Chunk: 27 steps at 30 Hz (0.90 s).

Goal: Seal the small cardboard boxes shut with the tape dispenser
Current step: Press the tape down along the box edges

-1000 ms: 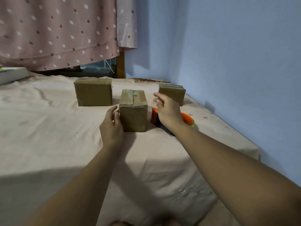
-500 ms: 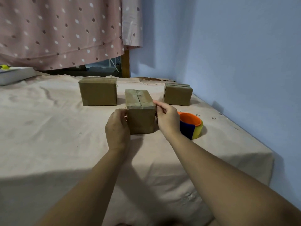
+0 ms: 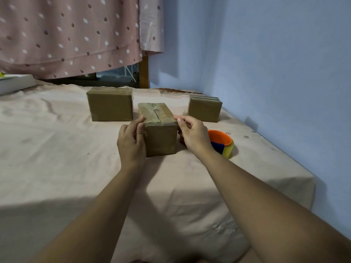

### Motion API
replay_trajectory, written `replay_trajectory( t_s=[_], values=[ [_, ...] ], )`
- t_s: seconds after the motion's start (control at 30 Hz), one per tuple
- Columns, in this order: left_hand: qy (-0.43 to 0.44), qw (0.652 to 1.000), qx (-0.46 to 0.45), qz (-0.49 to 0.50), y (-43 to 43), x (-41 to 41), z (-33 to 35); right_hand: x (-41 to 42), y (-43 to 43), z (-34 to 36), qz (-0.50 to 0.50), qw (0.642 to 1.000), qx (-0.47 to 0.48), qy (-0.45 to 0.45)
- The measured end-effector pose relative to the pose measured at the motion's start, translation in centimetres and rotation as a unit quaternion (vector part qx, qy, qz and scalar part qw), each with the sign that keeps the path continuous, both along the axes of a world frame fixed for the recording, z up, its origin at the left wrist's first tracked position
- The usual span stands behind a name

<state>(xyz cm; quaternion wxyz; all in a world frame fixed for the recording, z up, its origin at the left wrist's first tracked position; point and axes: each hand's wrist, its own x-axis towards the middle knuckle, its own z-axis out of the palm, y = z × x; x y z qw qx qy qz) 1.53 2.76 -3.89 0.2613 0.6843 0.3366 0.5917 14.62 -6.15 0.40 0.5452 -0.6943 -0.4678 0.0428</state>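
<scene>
Head view: the middle box (image 3: 159, 130) stands on the bed (image 3: 57, 149), with tape strips already across its top. The left hand (image 3: 131, 141) holds its left side, fingers curled against the cardboard. The right hand (image 3: 191, 133) has its fingers pinched at the top right edge, apparently pressing tape down there. The dispenser (image 3: 222, 143) lies just beside this hand, untouched. The step seems to be the smoothing of tape. The next move probably calls for rubbing the ends flat on the sides, then reaching for the dispenser.

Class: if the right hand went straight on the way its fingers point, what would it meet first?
The middle box: the right hand points its fingers at the box's top right edge, apparently touching it.
</scene>
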Motion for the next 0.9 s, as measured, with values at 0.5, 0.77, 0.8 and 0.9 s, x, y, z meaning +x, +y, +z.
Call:
replay_trajectory(
  t_s=[0.5,0.77,0.8,0.9],
  values=[
    [0.035,0.996,0.052,-0.070,0.8,0.1,0.0,0.0,0.0,-0.6,0.007,1.000,0.014,0.024],
    [0.030,0.991,0.051,-0.123,0.9,0.2,-0.7,0.1,-0.4,-0.6,0.020,1.000,0.000,-0.003],
    [0.028,0.991,0.045,-0.124,0.8,0.1,-0.6,0.2,-0.5,-0.5,0.025,1.000,-0.006,-0.013],
    [0.036,0.992,0.017,-0.120,0.6,0.0,-0.4,0.4,-1.1,0.1,0.043,0.997,-0.027,-0.050]
  ],
)
